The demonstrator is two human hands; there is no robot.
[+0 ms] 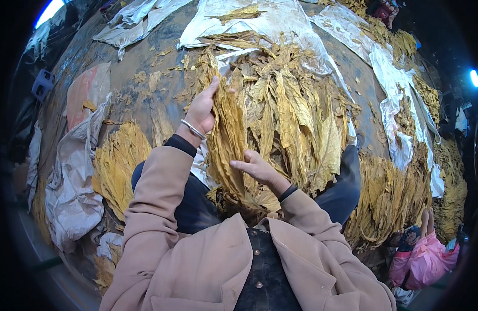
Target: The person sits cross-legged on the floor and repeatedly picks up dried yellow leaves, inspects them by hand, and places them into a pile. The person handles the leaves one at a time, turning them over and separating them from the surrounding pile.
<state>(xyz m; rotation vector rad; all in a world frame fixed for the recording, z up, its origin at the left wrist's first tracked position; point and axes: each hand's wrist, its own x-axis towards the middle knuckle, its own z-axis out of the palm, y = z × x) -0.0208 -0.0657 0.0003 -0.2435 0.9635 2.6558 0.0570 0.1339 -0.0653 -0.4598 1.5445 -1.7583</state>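
Observation:
A bundle of dried yellow-brown leaves, probably tobacco point(228, 144), is held upright in front of my body. My left hand point(205, 107) grips its upper part, thumb pointing up along the leaves; a metal bangle circles that wrist. Lower down, my right hand point(258, 167) pinches the bundle's right edge between thumb and fingers. Just beyond and to the right lies a loose heap of the same dried leaves point(289, 112), spread between my legs over white woven sheeting point(270, 19). The bundle's far side and some of my left fingers are hidden.
Stacked leaves point(120, 163) lie left of my leg, beside a crumpled white sack point(75, 206). A larger leaf pile point(392, 194) stands at the right. Pink plastic bags point(427, 256) sit at the lower right. Leaf scraps litter the dark floor covering point(145, 58).

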